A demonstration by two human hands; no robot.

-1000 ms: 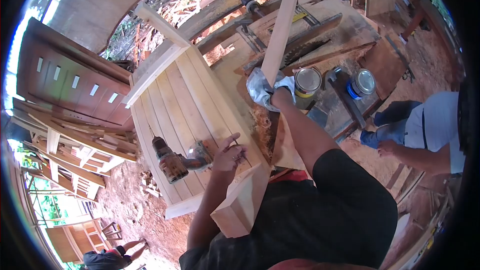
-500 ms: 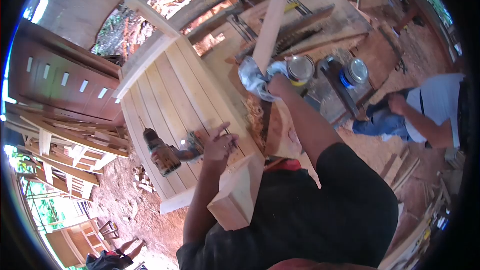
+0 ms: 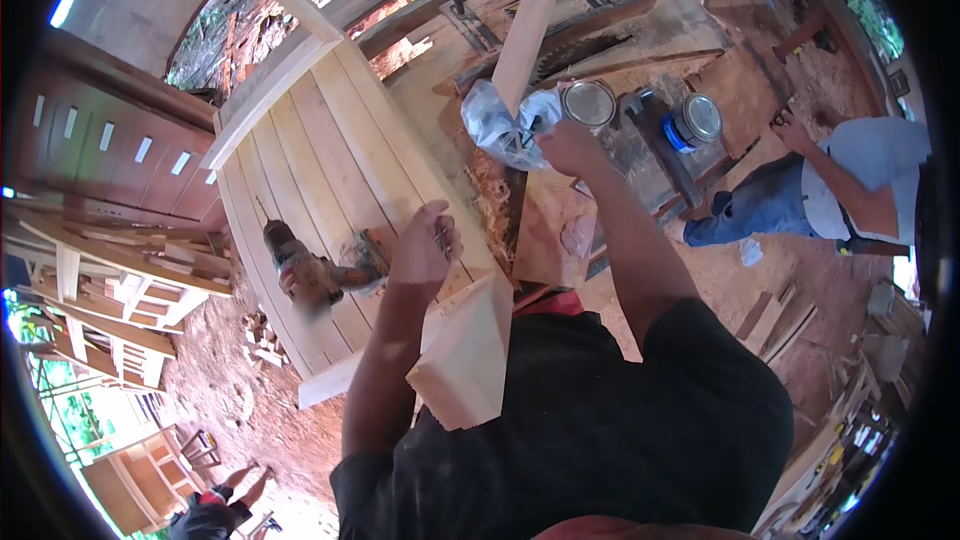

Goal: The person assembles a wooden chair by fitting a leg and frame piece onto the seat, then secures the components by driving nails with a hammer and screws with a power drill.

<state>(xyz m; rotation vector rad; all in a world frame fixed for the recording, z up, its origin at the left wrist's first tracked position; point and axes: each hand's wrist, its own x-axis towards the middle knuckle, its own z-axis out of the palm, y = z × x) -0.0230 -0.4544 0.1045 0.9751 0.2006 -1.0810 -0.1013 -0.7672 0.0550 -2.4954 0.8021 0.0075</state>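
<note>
Clear plastic bag (image 3: 492, 128): laid on the worktable (image 3: 690, 32), its crumpled body spread roughly from ten to four o'clock in the view, twelve being the top. Its near edge, at four o'clock, is met by the fingers of the right hand (image 3: 572, 148); from that hand the bag is placed at nine to ten o'clock, from the left hand (image 3: 425, 242) at one o'clock, well apart. The right is thus judged the nearer.

Right hand: fingers bent and partly closed at the bag; whether anything is gripped cannot be told.

Left hand: fingers curled nearly closed, small thin pieces (image 3: 443, 239) seen held among them; set above the slatted wooden panel (image 3: 352, 152).

Power drill (image 3: 305, 278): laid on the panel, at eight to nine o'clock from the left hand, bit pointed to eleven, handle turned towards two.

Wooden plank (image 3: 533, 28): low end set at the bag, length run to one o'clock.

Round can (image 3: 588, 104): placed beside the bag, at twelve to one o'clock from the right hand. Blue can (image 3: 692, 124): placed farther off, at two to three.
</note>
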